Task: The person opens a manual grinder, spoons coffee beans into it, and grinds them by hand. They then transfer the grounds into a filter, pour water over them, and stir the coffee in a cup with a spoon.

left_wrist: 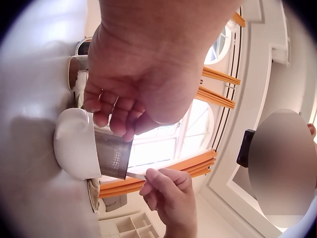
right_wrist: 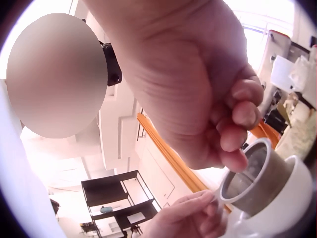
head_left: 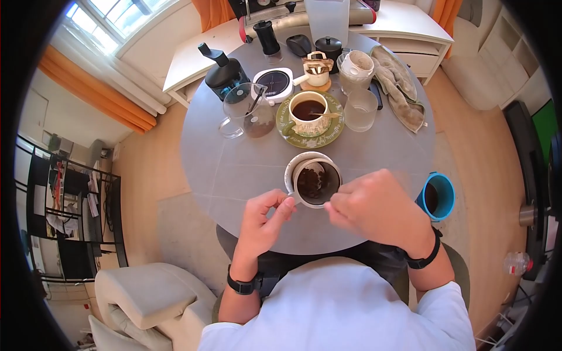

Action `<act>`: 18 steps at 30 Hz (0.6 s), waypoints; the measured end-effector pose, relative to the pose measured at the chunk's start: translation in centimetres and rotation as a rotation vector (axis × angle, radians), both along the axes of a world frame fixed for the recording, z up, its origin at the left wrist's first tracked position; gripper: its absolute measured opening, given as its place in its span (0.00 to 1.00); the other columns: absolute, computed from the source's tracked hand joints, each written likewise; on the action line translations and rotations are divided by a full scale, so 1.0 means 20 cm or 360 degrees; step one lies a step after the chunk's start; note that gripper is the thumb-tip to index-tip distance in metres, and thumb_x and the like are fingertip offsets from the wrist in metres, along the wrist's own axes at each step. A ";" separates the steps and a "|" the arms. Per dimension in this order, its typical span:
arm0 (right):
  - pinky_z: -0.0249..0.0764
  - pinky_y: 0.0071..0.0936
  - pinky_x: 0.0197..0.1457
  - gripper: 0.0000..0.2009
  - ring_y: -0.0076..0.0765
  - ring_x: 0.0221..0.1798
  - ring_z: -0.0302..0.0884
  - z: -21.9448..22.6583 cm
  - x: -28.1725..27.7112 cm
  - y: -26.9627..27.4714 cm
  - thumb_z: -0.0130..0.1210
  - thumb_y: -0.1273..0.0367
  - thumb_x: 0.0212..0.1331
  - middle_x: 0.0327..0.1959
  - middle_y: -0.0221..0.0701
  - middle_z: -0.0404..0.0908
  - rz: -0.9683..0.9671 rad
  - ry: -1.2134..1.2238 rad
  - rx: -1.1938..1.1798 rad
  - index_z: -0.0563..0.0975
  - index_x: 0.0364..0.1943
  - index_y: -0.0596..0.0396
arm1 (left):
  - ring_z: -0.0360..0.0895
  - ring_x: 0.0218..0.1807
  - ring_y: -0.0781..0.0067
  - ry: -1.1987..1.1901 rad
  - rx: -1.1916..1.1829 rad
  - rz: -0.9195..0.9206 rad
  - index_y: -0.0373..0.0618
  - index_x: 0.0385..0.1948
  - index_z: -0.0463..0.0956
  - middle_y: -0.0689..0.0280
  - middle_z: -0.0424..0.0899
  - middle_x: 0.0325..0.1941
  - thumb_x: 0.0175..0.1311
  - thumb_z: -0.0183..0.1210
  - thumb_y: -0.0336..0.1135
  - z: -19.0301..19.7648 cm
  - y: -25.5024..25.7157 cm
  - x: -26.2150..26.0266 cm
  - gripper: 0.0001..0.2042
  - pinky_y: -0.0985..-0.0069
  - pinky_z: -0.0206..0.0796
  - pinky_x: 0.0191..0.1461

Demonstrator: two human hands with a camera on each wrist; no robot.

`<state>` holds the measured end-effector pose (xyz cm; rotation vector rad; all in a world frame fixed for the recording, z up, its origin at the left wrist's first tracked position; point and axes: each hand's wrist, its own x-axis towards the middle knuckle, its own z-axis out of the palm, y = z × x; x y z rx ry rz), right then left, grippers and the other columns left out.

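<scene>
A metal mesh strainer (head_left: 332, 175) with dark grounds (head_left: 311, 182) inside sits in a white cup (head_left: 289, 169) near the table's front edge. My left hand (head_left: 261, 222) pinches the strainer's near left rim between thumb and fingers. From the other side my right hand (head_left: 377, 210) reaches over the rim with curled fingers. In the left wrist view, it pinches a thin, pale handle (left_wrist: 136, 175) that leads into the strainer; the far end is hidden inside. The white cup's rounded side shows below the strainer in the right wrist view.
Beyond the cup, a patterned coffee cup (head_left: 307, 124) stands on a green saucer (head_left: 287, 133). Around it are a glass carafe (head_left: 234, 108), a scale (head_left: 272, 85), a frosted glass (head_left: 360, 111) and a towel (head_left: 404, 88). A blue cup holder (head_left: 448, 199) hangs off the right edge.
</scene>
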<state>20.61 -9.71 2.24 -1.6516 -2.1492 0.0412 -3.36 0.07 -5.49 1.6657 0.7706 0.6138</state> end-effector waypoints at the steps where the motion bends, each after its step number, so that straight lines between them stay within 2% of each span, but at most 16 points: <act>1: 0.80 0.39 0.31 0.12 0.43 0.25 0.85 0.00 -0.02 0.00 0.64 0.64 0.64 0.20 0.32 0.83 0.0166 0.0067 -0.0031 0.82 0.23 0.51 | 0.77 0.33 0.83 0.0007 0.0001 -0.0011 0.37 0.34 0.82 0.69 0.84 0.31 0.80 0.58 0.31 0.01 0.00 0.00 0.11 0.80 0.68 0.39; 2: 0.80 0.39 0.31 0.12 0.43 0.25 0.85 -0.01 -0.02 0.01 0.64 0.64 0.64 0.20 0.32 0.83 0.0155 0.0069 -0.0031 0.82 0.23 0.51 | 0.77 0.33 0.83 -0.0018 -0.0016 -0.0009 0.37 0.34 0.82 0.69 0.84 0.31 0.80 0.59 0.32 0.01 0.00 0.01 0.11 0.80 0.68 0.39; 4: 0.79 0.38 0.31 0.12 0.42 0.25 0.85 -0.02 0.00 0.04 0.63 0.64 0.65 0.20 0.32 0.82 -0.0264 -0.0040 0.0251 0.82 0.23 0.51 | 0.77 0.33 0.83 -0.0046 -0.0046 0.0001 0.37 0.34 0.82 0.69 0.84 0.31 0.80 0.59 0.32 0.00 -0.02 0.02 0.11 0.80 0.67 0.39; 8: 0.79 0.38 0.30 0.12 0.40 0.26 0.85 -0.02 0.02 -0.01 0.62 0.63 0.66 0.20 0.32 0.82 -0.0094 -0.0128 0.0002 0.82 0.24 0.51 | 0.76 0.33 0.83 -0.0058 -0.0060 0.0023 0.37 0.34 0.82 0.70 0.84 0.31 0.80 0.59 0.32 0.01 -0.02 0.01 0.11 0.81 0.67 0.39; 10: 0.79 0.37 0.30 0.12 0.39 0.26 0.85 -0.02 -0.03 0.00 0.62 0.63 0.66 0.20 0.31 0.82 0.0119 0.0068 0.0018 0.82 0.25 0.50 | 0.76 0.33 0.83 -0.0051 -0.0072 0.0007 0.37 0.34 0.81 0.70 0.84 0.31 0.80 0.59 0.32 0.01 -0.02 0.01 0.11 0.80 0.67 0.39; 11: 0.79 0.37 0.30 0.12 0.39 0.26 0.85 -0.02 -0.02 0.01 0.62 0.63 0.66 0.20 0.31 0.82 0.0112 0.0067 0.0016 0.82 0.25 0.50 | 0.76 0.33 0.83 -0.0057 -0.0067 0.0010 0.37 0.34 0.81 0.70 0.84 0.31 0.80 0.59 0.32 0.01 -0.02 0.02 0.11 0.80 0.67 0.39; 13: 0.79 0.38 0.30 0.12 0.39 0.26 0.85 -0.03 0.02 0.04 0.62 0.63 0.66 0.20 0.31 0.82 -0.0285 -0.0113 0.0218 0.82 0.25 0.50 | 0.76 0.33 0.83 -0.0069 -0.0058 0.0019 0.37 0.34 0.81 0.70 0.84 0.31 0.80 0.59 0.32 0.01 -0.02 0.02 0.11 0.80 0.67 0.38; 14: 0.79 0.38 0.30 0.12 0.39 0.26 0.85 -0.02 0.03 0.03 0.62 0.63 0.66 0.20 0.31 0.82 -0.0277 -0.0116 0.0223 0.82 0.25 0.50 | 0.76 0.33 0.83 -0.0044 -0.0024 0.0013 0.37 0.34 0.82 0.70 0.84 0.31 0.80 0.59 0.32 0.01 -0.02 0.01 0.11 0.80 0.67 0.38; 16: 0.79 0.38 0.30 0.12 0.40 0.26 0.85 -0.01 0.03 -0.02 0.63 0.63 0.65 0.21 0.31 0.82 -0.0131 -0.0129 -0.0023 0.82 0.25 0.50 | 0.76 0.33 0.83 -0.0007 0.0010 0.0014 0.37 0.33 0.82 0.70 0.84 0.31 0.80 0.59 0.32 0.01 -0.02 0.00 0.11 0.80 0.67 0.38; 18: 0.79 0.38 0.29 0.12 0.40 0.26 0.85 -0.03 -0.02 0.00 0.63 0.63 0.65 0.21 0.31 0.82 -0.0025 -0.0031 0.0009 0.82 0.25 0.50 | 0.76 0.33 0.83 -0.0035 -0.0045 0.0019 0.37 0.33 0.82 0.70 0.84 0.31 0.80 0.59 0.31 0.00 -0.01 0.00 0.11 0.80 0.67 0.38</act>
